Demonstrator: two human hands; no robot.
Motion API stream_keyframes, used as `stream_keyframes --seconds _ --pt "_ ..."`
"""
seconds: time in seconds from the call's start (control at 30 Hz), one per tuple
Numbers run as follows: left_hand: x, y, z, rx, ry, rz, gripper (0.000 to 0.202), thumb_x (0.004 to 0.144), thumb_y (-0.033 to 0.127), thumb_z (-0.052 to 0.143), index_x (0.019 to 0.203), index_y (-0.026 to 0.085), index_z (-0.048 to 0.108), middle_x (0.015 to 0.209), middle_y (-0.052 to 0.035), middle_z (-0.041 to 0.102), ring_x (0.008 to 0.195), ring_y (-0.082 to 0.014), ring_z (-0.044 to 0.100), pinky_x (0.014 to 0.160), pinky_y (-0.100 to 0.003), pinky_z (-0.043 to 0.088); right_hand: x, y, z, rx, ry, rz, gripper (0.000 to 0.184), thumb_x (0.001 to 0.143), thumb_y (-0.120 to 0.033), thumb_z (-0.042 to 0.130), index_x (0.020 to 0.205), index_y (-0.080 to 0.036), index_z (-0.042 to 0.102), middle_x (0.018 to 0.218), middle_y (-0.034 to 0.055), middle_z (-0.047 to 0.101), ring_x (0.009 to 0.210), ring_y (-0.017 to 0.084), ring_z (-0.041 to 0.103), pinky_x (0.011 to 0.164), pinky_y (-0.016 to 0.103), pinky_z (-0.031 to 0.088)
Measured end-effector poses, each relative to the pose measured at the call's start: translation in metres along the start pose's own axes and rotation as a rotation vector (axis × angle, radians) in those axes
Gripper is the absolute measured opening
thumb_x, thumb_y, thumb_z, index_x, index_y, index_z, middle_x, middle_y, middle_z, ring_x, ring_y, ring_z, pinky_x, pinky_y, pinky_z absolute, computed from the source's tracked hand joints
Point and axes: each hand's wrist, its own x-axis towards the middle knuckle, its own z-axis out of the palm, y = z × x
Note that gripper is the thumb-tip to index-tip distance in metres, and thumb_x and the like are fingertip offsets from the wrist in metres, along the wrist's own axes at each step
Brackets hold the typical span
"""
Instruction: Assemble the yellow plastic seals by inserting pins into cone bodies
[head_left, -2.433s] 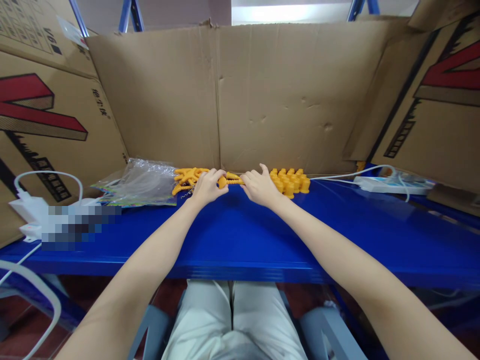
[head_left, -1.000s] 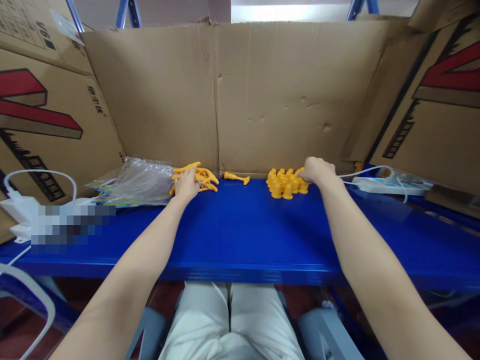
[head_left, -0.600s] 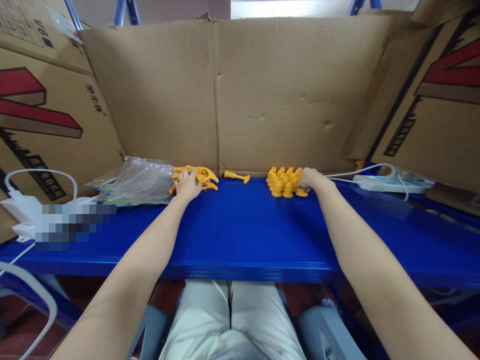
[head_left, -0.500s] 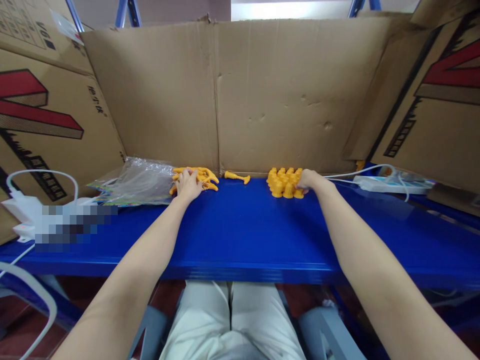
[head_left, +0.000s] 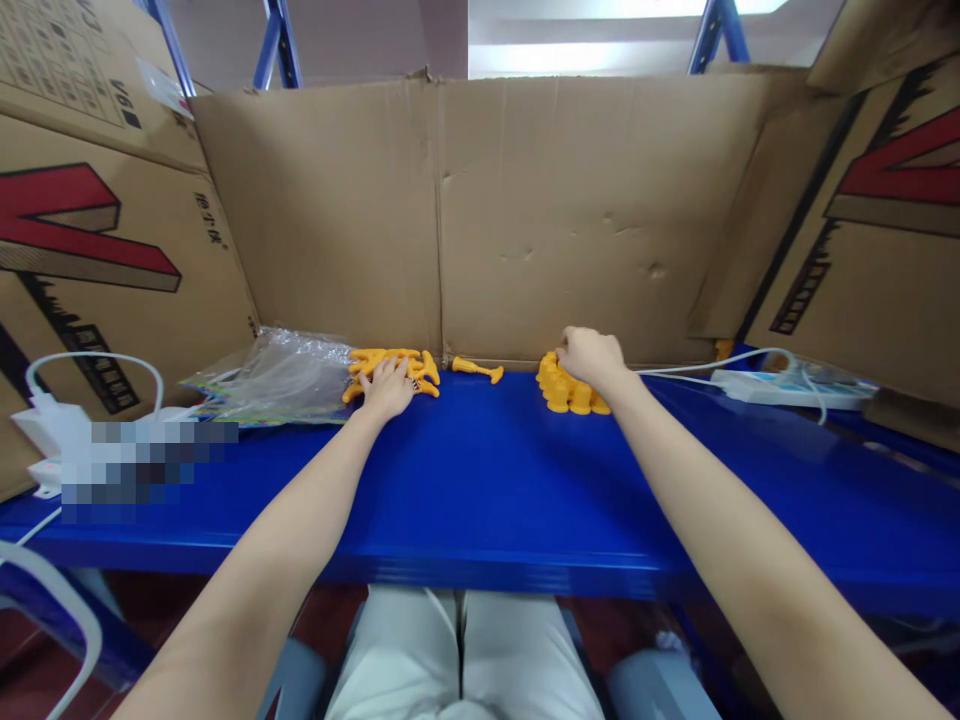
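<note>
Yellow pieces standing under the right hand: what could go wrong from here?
The right hand rests on the packed upright yellow pieces; a sideways nudge could topple several. The white cable runs close beside them and might snag the wrist. The single piece lying apart could roll.

Little here can actually be read. The brown cardboard box stacked at the upper left [head_left: 45, 90] carries a printed black grid [head_left: 52, 45] whose entries are too small to make out. Beside the grid is a short mark that looks like "V/6" with a black square. A white paper label [head_left: 169, 90] sticks out at that box's corner, its print illegible. The big brown carton on the left [head_left: 112, 320] shows a large red V-shaped logo [head_left: 82, 225], three black Chinese characters [head_left: 211, 220] I cannot decipher, and a black stepped pattern [head_left: 90, 360]. The brown carton on the right [head_left: 885, 300] bears part of a similar red logo and a black striped band [head_left: 795, 290].
</note>
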Motion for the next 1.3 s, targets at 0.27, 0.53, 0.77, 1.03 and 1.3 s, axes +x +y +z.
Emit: stream_keyframes --seconds 0.27,0.53,0.77,1.03,1.3 --pt "-0.002 0.007 -0.005 -0.131 0.138 0.03 0.052 0.088 0.021 0.031 0.135 0.022 0.053 0.146 -0.0084 0.045 0.138 -0.0269 0.035 0.113 -0.057 0.021 0.034 -0.067 0.039 0.117 -0.234 -0.273 0.04 0.089 -0.032 0.053 0.125 -0.017 0.055 0.134 0.0142 0.056 0.123 0.027 0.053 0.096 0.042 0.041" --pt "-0.003 0.011 -0.004 -0.232 0.241 0.134 0.041 0.09 0.024 0.034 0.12 0.022 0.06 0.134 -0.01 0.057 0.13 -0.0283 0.043 0.11 -0.057 0.023 0.055 -0.097 0.09 0.183 -0.389 -0.188 0.053 0.092 -0.043 0.047 0.139 -0.018 0.042 0.14 0.0166 0.05 0.128 0.029 0.049 0.101 0.046 0.037" --pt "-0.004 0.014 -0.006 -0.265 0.259 0.165 0.035 0.087 0.021 0.041 0.116 0.022 0.061 0.131 -0.01 0.059 0.126 -0.0286 0.046 0.108 -0.057 0.021 0.048 -0.108 0.085 0.135 -0.286 -0.19 0.044 0.087 -0.03 0.055 0.127 -0.011 0.051 0.123 0.0181 0.062 0.122 0.028 0.053 0.102 0.044 0.033" --pt "-0.004 0.018 -0.01 -0.272 0.321 0.238 0.027 0.085 0.02 0.045 0.098 0.02 0.068 0.111 -0.0097 0.069 0.111 -0.0275 0.056 0.101 -0.05 0.032 0.044 -0.113 0.067 0.256 -0.372 -0.171 0.03 0.071 -0.019 0.069 0.099 -0.012 0.068 0.103 0.0157 0.07 0.093 0.025 0.067 0.069 0.026 0.049" --pt "-0.003 0.026 -0.006 -0.613 0.117 0.354 0.04 0.088 0.043 0.044 0.071 0.017 0.07 0.073 -0.0063 0.07 0.071 -0.0185 0.063 0.071 -0.03 0.047 0.011 -0.11 0.036 0.659 -0.267 -0.228 0.024 0.074 -0.012 0.064 0.098 -0.013 0.066 0.081 0.0051 0.071 0.07 0.013 0.065 0.062 0.019 0.047"
